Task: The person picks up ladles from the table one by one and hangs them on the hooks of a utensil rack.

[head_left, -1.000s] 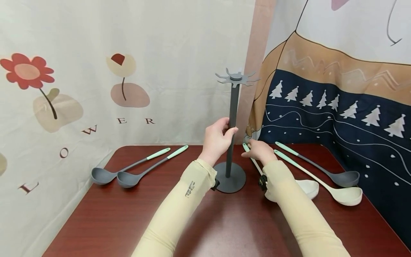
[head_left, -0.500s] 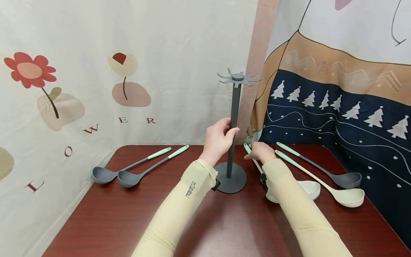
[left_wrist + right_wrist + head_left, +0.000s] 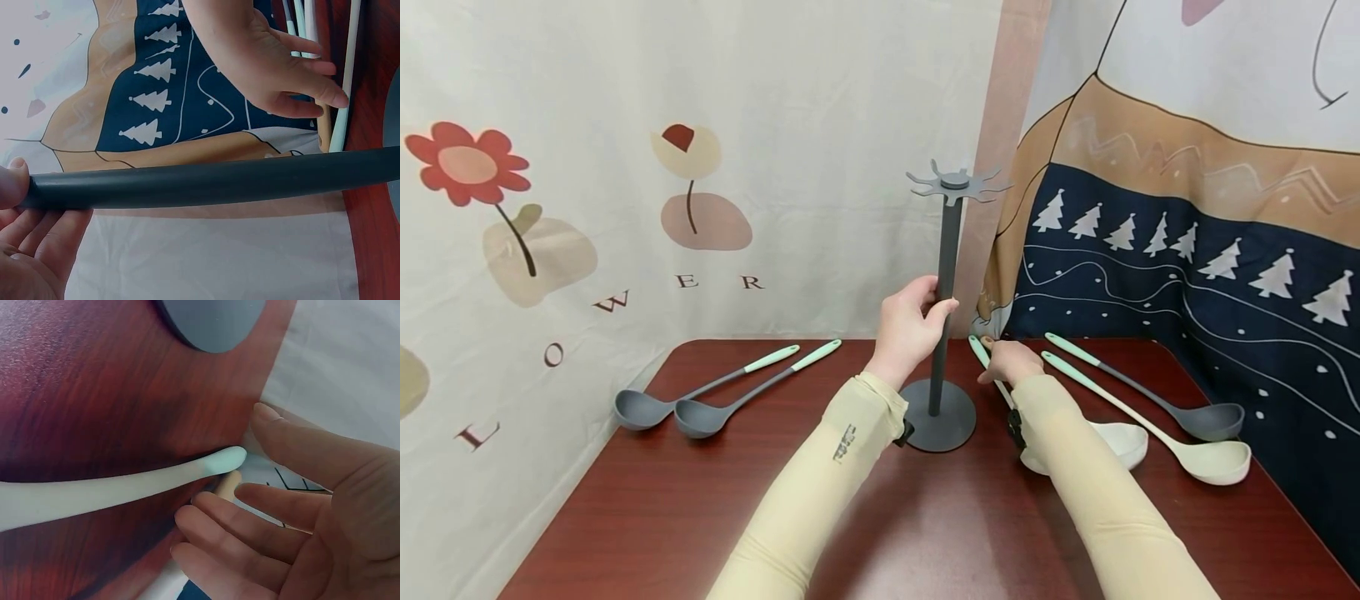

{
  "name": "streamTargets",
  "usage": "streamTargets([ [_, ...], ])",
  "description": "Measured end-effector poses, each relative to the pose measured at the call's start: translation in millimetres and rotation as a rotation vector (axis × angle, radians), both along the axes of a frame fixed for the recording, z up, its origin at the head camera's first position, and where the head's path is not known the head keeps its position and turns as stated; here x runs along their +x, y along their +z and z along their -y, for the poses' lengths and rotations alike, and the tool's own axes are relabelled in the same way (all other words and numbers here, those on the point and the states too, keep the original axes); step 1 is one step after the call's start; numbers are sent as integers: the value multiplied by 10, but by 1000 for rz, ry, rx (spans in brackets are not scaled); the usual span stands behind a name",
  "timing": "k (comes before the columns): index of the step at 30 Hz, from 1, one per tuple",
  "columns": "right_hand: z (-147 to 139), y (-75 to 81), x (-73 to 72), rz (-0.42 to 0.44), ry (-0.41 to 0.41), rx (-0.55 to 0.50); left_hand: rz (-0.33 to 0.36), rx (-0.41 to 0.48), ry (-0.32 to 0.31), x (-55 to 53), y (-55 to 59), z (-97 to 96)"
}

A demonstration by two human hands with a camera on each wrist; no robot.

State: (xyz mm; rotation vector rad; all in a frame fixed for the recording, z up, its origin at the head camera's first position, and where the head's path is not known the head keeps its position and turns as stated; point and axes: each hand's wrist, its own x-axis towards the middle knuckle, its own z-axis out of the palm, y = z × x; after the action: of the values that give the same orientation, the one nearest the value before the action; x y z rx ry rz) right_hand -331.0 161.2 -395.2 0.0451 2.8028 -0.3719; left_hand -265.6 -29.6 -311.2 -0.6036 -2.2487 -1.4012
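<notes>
My left hand [image 3: 910, 327] grips the pole of a grey utensil stand [image 3: 950, 242], which is upright, with a ring of hooks on top and a round base. In the left wrist view its thumb and fingers lie around the pole [image 3: 206, 184]. My right hand [image 3: 1013, 363] hovers at the handle ends of two utensils: a white ladle with a mint grip [image 3: 980, 350] and one with a tan handle [image 3: 229, 485]. The right wrist view shows its thumb apart from loosely bent fingers, with the tan handle's end by the fingertips. The right forearm hides much of both utensils.
Two dark grey ladles with mint grips [image 3: 703, 417] [image 3: 643, 410] lie at the table's left. At the right lie a white ladle [image 3: 1213, 461] and a grey ladle [image 3: 1210, 421]. A white ladle bowl [image 3: 1123, 442] shows beside the right sleeve. Printed curtains [image 3: 820, 167] stand behind the table.
My right hand has shifted slightly right and down, and the tan handle's end now shows beside the mint grip. The left hand keeps hold of the stand in the same place.
</notes>
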Motion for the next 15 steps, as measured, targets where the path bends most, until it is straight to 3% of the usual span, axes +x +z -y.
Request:
streamTargets([
  [15,-40,-103,39,59,-50,4,-24,-15,6,-4,-8,0],
])
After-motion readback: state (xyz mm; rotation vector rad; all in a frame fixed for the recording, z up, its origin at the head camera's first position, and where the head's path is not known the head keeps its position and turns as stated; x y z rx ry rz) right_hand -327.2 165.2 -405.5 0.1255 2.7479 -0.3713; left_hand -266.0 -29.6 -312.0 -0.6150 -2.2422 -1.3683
